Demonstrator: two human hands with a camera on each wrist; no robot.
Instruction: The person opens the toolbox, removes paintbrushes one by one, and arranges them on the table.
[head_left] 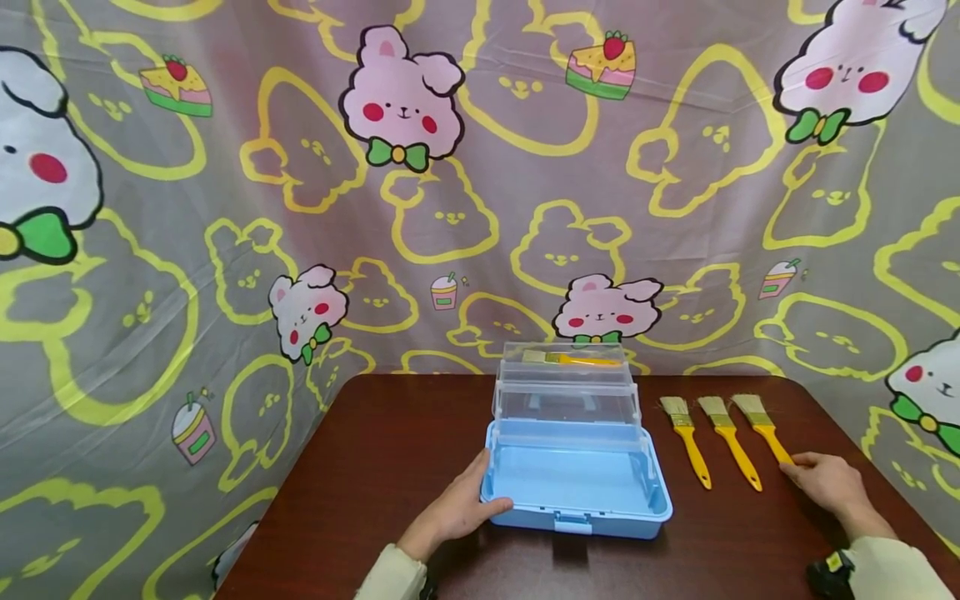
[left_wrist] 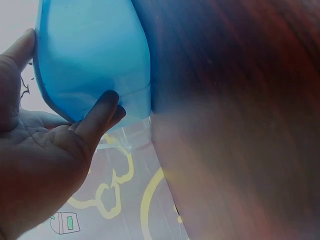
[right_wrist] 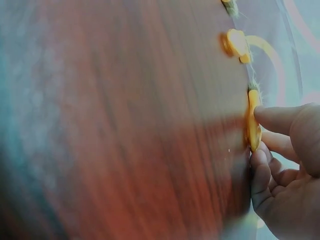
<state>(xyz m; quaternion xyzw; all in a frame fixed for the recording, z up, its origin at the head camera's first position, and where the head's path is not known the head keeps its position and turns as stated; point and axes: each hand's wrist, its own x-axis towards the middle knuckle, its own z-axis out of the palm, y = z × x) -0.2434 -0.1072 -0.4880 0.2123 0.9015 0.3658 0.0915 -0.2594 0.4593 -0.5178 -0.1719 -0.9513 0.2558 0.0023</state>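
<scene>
A light blue plastic storage box (head_left: 577,523) stands on the table with its clear lid and trays raised behind it. My left hand (head_left: 459,504) grips its left front corner, thumb over the front rim and fingers along the side wall; in the left wrist view the left hand (left_wrist: 55,140) holds the blue wall. To the right of the box three paintbrushes with yellow handles lie side by side, bristles away from me. My right hand (head_left: 828,483) pinches the handle end of the rightmost paintbrush (head_left: 767,429), also seen in the right wrist view as a yellow handle (right_wrist: 254,120).
Two more paintbrushes, the left one (head_left: 690,442) and the middle one (head_left: 731,446), lie between box and right hand. Another paintbrush (head_left: 585,360) rests in the raised clear tray (head_left: 566,400). A patterned curtain (head_left: 480,183) hangs behind the dark wooden table (head_left: 375,450).
</scene>
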